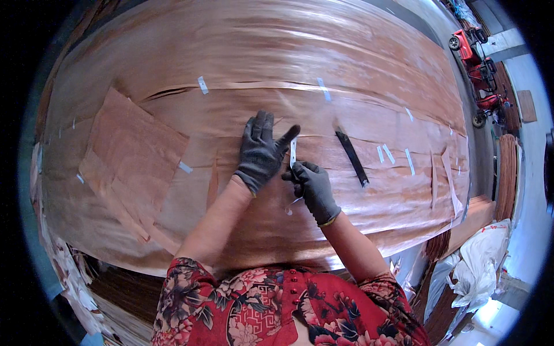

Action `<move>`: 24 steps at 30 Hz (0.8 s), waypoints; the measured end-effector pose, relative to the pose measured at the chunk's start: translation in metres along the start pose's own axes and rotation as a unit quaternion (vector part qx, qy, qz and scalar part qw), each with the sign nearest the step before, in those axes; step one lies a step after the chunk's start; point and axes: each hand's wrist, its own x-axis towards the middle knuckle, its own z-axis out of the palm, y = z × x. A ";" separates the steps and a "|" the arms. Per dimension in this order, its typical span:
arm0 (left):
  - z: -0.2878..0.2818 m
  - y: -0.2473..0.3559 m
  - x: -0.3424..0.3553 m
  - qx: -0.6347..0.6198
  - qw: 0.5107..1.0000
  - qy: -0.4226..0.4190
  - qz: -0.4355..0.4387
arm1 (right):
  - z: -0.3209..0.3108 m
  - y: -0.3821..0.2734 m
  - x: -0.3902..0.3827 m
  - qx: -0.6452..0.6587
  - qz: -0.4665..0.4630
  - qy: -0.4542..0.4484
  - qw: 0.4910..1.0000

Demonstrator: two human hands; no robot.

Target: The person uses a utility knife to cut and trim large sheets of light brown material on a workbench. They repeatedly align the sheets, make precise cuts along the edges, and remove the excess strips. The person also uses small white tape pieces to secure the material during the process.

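We wear close-fitting dark grey gloves (261,157) with yellow-edged cuffs (328,218) and a red short-sleeved garment (323,282) printed with pink flowers (249,334), dark leaves and pale latticework (261,314), with small red buttons (294,281).

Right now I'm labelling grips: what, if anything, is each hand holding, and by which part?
The right hand pinches a narrow pale strip by its near end; the open left hand holds nothing.

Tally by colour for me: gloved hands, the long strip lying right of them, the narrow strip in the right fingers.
Dark grey: left hand and right hand, 2
Black: long strip, 1
White: narrow strip, 1
Total: 4
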 end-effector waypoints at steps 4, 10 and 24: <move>0.002 -0.005 0.008 -0.003 0.999 -0.023 0.039 | -0.002 0.006 0.001 -0.002 -0.005 -0.003 1.000; -0.001 -0.006 0.009 -0.071 0.996 -0.045 0.014 | -0.001 0.013 -0.012 0.008 0.019 0.012 1.000; -0.008 -0.002 0.013 -0.087 0.991 -0.096 -0.039 | -0.003 0.030 -0.034 -0.059 0.024 0.043 0.997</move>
